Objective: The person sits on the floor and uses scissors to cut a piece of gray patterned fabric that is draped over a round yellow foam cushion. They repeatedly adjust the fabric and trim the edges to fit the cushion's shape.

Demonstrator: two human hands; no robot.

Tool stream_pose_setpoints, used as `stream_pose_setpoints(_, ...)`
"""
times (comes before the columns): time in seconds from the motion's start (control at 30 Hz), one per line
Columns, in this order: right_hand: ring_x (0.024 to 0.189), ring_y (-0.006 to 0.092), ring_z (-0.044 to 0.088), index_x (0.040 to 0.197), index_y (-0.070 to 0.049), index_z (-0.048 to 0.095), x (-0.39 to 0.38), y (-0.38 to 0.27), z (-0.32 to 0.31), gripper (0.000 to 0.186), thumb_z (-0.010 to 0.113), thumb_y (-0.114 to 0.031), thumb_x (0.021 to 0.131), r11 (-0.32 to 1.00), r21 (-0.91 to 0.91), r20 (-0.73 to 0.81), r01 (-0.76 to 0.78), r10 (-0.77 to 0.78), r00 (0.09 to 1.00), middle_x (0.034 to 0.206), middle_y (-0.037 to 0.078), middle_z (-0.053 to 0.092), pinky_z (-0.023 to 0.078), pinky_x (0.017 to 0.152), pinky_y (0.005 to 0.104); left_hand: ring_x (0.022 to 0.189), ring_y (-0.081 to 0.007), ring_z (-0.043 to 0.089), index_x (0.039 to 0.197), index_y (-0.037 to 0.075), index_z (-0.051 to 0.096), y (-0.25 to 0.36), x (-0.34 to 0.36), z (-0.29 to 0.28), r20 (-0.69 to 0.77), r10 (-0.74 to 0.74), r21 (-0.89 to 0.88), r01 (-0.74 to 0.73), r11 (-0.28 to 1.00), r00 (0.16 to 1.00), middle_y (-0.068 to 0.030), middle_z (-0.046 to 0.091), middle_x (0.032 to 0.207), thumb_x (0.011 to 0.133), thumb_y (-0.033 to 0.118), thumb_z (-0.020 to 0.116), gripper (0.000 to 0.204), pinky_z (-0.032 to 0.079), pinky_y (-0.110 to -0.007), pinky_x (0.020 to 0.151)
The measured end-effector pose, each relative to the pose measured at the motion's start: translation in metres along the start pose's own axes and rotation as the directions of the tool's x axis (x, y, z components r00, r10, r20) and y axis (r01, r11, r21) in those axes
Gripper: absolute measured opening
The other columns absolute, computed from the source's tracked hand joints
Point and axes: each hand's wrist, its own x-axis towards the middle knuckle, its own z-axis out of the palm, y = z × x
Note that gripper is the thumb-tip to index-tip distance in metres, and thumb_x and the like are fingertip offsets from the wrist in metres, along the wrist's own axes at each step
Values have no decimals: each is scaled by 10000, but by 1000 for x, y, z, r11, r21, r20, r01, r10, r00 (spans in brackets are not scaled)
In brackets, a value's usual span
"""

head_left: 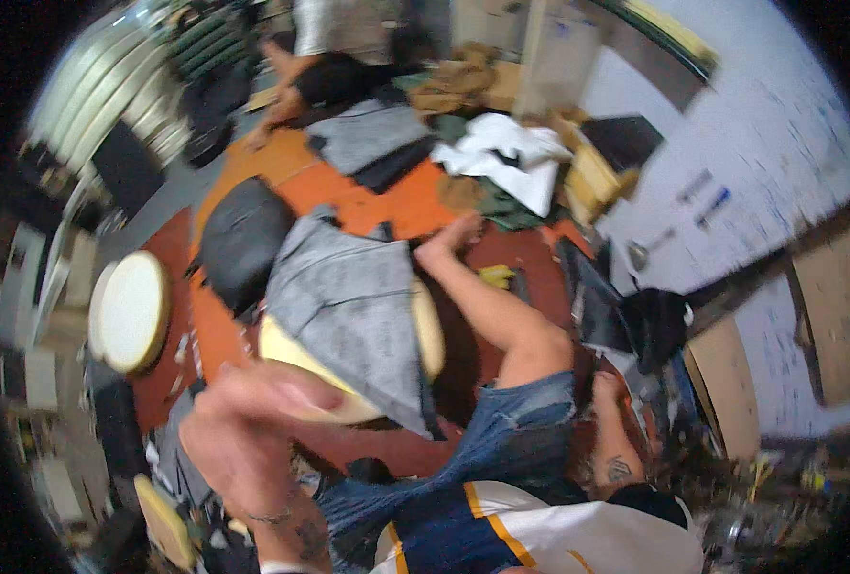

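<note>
My left hand is smeared by motion at the near left of a round cream foam pad. Its fingers blend with bare skin behind them, so I cannot make out their shape or any grip. Over the pad lies a grey patterned fabric piece with a pointed end hanging toward me. Reaching out to my right side, my right hand is low by the floor, beside a black sheet of material. It is small and blurred, and what it touches is unclear.
My bare leg stretches along the pad's right side. A black rounded cushion and round cream pads are at left. Grey fabric, white cloth and another person's arm lie beyond. A wall rises at right.
</note>
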Motion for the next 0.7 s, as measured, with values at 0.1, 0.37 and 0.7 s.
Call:
stream_pose_setpoints(0.1,914,301,719,974,-24,761,-13,37,5,212,736,-183,837,847,-505,-136,163,-264,955,961,154,757,546,833,406,1032,-234,687,1380,0,543,-80,-34,-34,-310,-521,44,560,827,795,-129,676,1217,1071,216,529,377,566,-360,822)
stream_pose_setpoints(0.37,926,402,697,1091,-109,720,-14,5,57,242,704,-222,877,688,-543,158,481,-478,864,993,188,731,542,805,497,846,-320,685,1116,78,505,-176,-209,-40,-343,-939,-484,858,175,-2,-106,620,1001,1009,471,602,419,597,-452,714)
stream_pose_setpoints(0.7,894,379,710,1099,-15,724,28,-106,136,478,763,-396,814,486,-696,301,529,-472,829,1015,210,738,559,787,495,895,-207,656,1153,42,608,-224,-244,4,-267,-957,-474,880,28,-113,-28,632,927,1007,390,649,380,591,-416,742)
